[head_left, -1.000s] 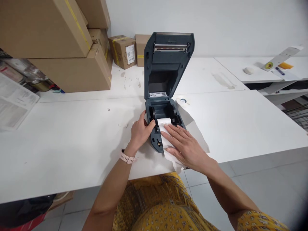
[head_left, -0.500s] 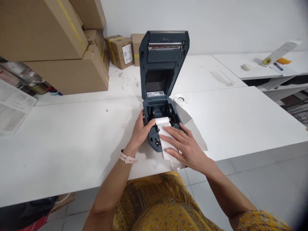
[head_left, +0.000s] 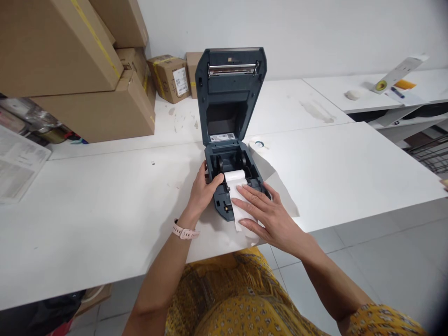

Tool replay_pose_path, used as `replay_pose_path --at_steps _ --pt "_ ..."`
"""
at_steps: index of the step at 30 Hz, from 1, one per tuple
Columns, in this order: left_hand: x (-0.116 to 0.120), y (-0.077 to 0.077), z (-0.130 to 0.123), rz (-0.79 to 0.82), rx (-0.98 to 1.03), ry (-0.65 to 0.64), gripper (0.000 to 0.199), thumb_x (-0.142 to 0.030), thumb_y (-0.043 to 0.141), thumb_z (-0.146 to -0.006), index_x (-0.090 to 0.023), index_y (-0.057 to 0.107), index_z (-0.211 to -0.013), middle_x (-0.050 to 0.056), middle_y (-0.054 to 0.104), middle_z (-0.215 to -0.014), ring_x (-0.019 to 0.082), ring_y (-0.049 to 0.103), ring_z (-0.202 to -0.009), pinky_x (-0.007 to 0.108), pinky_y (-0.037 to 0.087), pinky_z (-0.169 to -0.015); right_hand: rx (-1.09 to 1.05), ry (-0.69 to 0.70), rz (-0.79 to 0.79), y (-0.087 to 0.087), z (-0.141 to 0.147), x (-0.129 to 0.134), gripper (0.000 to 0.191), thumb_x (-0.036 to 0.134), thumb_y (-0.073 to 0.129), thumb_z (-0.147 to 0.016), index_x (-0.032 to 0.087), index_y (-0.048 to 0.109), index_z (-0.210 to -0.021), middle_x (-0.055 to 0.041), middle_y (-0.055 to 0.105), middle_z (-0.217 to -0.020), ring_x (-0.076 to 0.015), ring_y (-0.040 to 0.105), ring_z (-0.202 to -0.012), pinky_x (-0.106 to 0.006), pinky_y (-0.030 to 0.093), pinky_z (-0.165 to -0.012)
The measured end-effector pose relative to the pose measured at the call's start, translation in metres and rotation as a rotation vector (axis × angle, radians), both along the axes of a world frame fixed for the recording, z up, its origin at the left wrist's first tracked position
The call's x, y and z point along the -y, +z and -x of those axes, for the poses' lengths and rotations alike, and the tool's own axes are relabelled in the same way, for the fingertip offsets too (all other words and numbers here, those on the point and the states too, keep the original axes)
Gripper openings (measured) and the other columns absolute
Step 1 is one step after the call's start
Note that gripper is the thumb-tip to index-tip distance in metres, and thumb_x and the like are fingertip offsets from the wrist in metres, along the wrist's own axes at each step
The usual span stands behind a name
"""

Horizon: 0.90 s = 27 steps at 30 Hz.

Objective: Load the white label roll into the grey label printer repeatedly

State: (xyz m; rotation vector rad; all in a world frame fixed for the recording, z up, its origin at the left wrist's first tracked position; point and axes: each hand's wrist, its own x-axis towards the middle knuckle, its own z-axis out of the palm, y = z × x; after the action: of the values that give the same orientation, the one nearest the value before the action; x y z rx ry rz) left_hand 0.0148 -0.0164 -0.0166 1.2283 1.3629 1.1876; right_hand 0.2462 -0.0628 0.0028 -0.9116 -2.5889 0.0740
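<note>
A dark blue-grey label printer [head_left: 221, 198] stands on the white table with its lid [head_left: 227, 93] raised. My left hand [head_left: 203, 189] grips the printer's left side, thumb over the inner edge beside a white roller-like piece [head_left: 234, 176]. From there a white paper strip [head_left: 238, 212] runs toward me over the printer's front. My right hand [head_left: 264, 212] lies on this strip with fingers stretched and spread, pressing it near the front right corner. The strip's right part is hidden under that hand. Behind the roller, two black roll holders [head_left: 242, 160] stand inside the printer.
Cardboard boxes [head_left: 94, 112] are stacked at the back left. Right of the printer, a roll with a blue core [head_left: 259, 144] lies near loose white paper [head_left: 282, 189]. A blue marker [head_left: 398, 92] and a tape roll [head_left: 381, 86] are on the far right table.
The view has shifted slightly. Both hands keep nearly the same places on the printer and strip. The strip's loose front end shows less beyond my right hand.
</note>
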Motion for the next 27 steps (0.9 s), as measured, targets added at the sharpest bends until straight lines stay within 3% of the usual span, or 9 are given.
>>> replay_pose_path --at_steps 6,11,14,18,20,22,24,27 --pt "0.0 -0.001 0.0 0.008 0.016 0.004 0.064 -0.05 0.069 -0.09 -0.029 0.051 -0.148 0.009 0.059 -0.152 0.031 0.06 -0.134 0.047 0.047 -0.113 -0.046 0.011 0.075 0.002 -0.004 0.002 0.058 0.04 0.053 -0.106 0.038 0.035 -0.161 -0.0051 0.048 -0.163 -0.027 0.049 -0.15 -0.064 0.026 -0.128" --pt "0.003 0.0 0.001 0.046 0.036 -0.002 0.067 -0.057 0.068 -0.091 -0.032 0.049 -0.151 0.008 0.06 -0.152 0.031 0.06 -0.135 0.046 0.049 -0.111 -0.374 -0.049 0.142 0.015 -0.017 -0.024 0.049 0.041 0.05 -0.106 0.045 0.045 -0.155 0.0 0.056 -0.157 -0.0261 0.055 -0.145 -0.06 0.035 -0.126" --pt "0.006 -0.003 0.001 0.047 -0.002 0.032 0.064 -0.062 0.059 -0.095 -0.033 0.049 -0.152 0.006 0.054 -0.159 0.031 0.051 -0.145 0.047 0.041 -0.119 -0.638 -0.184 0.129 0.033 -0.017 -0.078 0.052 0.054 0.045 -0.105 0.039 0.047 -0.155 -0.003 0.05 -0.162 -0.0286 0.045 -0.152 -0.056 0.042 -0.123" --pt "0.005 -0.012 0.001 -0.017 -0.06 0.129 0.062 -0.067 0.044 -0.1 -0.029 0.055 -0.148 0.008 0.048 -0.164 0.028 0.04 -0.155 0.045 0.034 -0.126 -0.84 -0.227 0.281 0.067 0.006 -0.18 0.076 0.08 0.029 -0.098 0.04 0.027 -0.163 0.0004 0.026 -0.175 -0.0262 0.032 -0.16 -0.054 0.035 -0.125" --pt "0.003 -0.016 0.002 -0.041 -0.055 0.143 0.064 -0.068 0.039 -0.101 -0.026 0.057 -0.146 0.01 0.053 -0.16 0.027 0.045 -0.152 0.044 0.038 -0.122 -0.864 -0.153 0.406 0.087 0.021 -0.222 0.086 0.087 0.012 -0.094 0.039 0.02 -0.165 0.0007 0.03 -0.173 -0.0262 0.033 -0.159 -0.058 0.036 -0.123" --pt "0.001 -0.017 0.004 -0.016 -0.02 0.16 0.07 -0.071 0.035 -0.101 -0.023 0.058 -0.146 0.012 0.06 -0.153 0.028 0.055 -0.143 0.043 0.046 -0.114 -0.872 -0.071 0.488 0.103 0.034 -0.243 0.094 0.09 0.003 -0.09 0.037 0.03 -0.162 0.0009 0.044 -0.165 -0.0266 0.042 -0.154 -0.056 0.039 -0.121" --pt "-0.002 -0.018 0.007 0.033 0.037 0.181 0.077 -0.075 0.032 -0.099 -0.02 0.06 -0.144 0.014 0.067 -0.144 0.029 0.065 -0.129 0.043 0.053 -0.103 -0.903 -0.056 0.474 0.11 0.04 -0.238 0.096 0.091 0.002 -0.088 0.035 0.045 -0.154 0.0007 0.057 -0.154 -0.0265 0.051 -0.146 -0.049 0.044 -0.12" --pt "-0.006 -0.02 0.009 0.082 0.132 0.227 0.081 -0.078 0.032 -0.096 -0.016 0.064 -0.139 0.016 0.072 -0.134 0.028 0.072 -0.112 0.041 0.057 -0.09 -0.919 -0.106 0.341 0.102 0.032 -0.188 0.095 0.085 0.002 -0.094 0.027 0.058 -0.143 -0.0041 0.067 -0.139 -0.0269 0.06 -0.136 -0.044 0.049 -0.115"
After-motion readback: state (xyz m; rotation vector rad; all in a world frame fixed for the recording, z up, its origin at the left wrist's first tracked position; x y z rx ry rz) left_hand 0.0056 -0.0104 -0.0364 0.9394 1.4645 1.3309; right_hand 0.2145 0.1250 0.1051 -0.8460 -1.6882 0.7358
